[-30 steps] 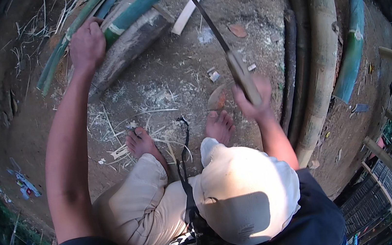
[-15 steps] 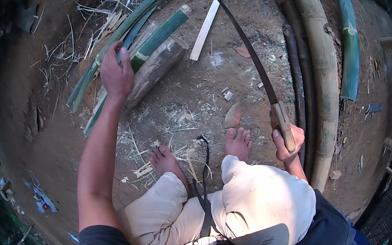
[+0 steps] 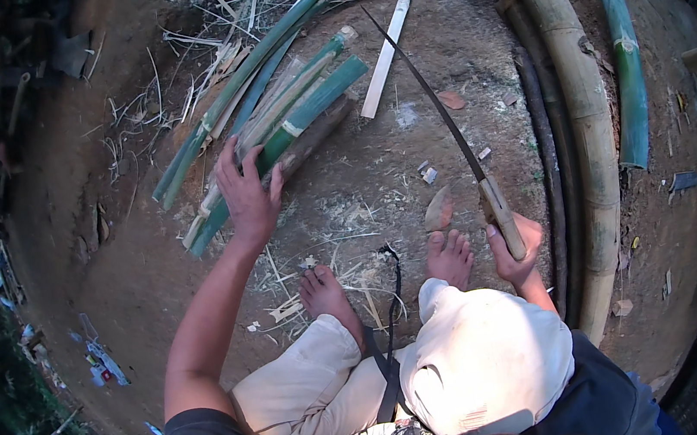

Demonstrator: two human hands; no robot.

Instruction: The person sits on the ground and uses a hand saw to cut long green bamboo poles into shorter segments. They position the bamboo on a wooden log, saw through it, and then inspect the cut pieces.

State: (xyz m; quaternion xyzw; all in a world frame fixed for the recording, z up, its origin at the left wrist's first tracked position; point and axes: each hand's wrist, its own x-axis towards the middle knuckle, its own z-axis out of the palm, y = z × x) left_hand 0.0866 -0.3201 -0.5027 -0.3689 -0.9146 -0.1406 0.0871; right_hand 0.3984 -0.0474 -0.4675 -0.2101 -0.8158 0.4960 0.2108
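Soft daylight, sharp centre, dark bent rim

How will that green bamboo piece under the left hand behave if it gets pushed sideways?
The bamboo piece looks round, so it would probably roll. It is long and thick, so likely stiff and fairly heavy. The left hand presses one end only; the far end, lying on a log, may swing.

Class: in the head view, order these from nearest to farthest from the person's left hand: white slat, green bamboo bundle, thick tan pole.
1. Green bamboo bundle, under the left hand.
2. White slat, up and right.
3. Thick tan pole, far right.
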